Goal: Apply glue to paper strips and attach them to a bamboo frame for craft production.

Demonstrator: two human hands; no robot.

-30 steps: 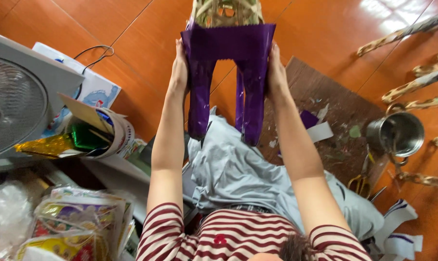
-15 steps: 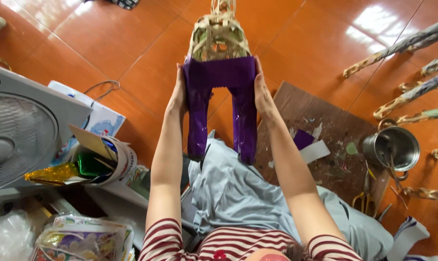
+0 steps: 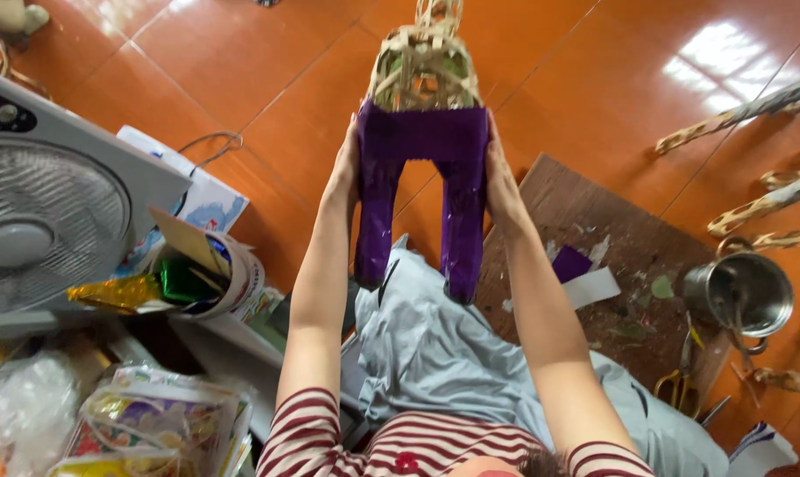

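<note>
I hold a lantern frame [image 3: 422,132] out in front of me at arm's length, above my lap. Its lower part and two legs are wrapped in purple paper; its upper part is bare woven bamboo. My left hand [image 3: 345,168] presses flat on its left side and my right hand [image 3: 499,181] on its right side. The two purple legs point down toward my grey trousers [image 3: 426,344].
A box fan [image 3: 47,221] stands at the left beside a cup of foil paper rolls [image 3: 192,283]. On a brown board [image 3: 621,265] at the right lie paper scraps and scissors [image 3: 680,382]; a metal pot [image 3: 743,291] stands next to it. Bamboo pieces [image 3: 753,110] lie on the orange floor.
The view has shifted so the frame sits lower in it, showing more of its bamboo top. Both hands keep the same hold on its sides.
</note>
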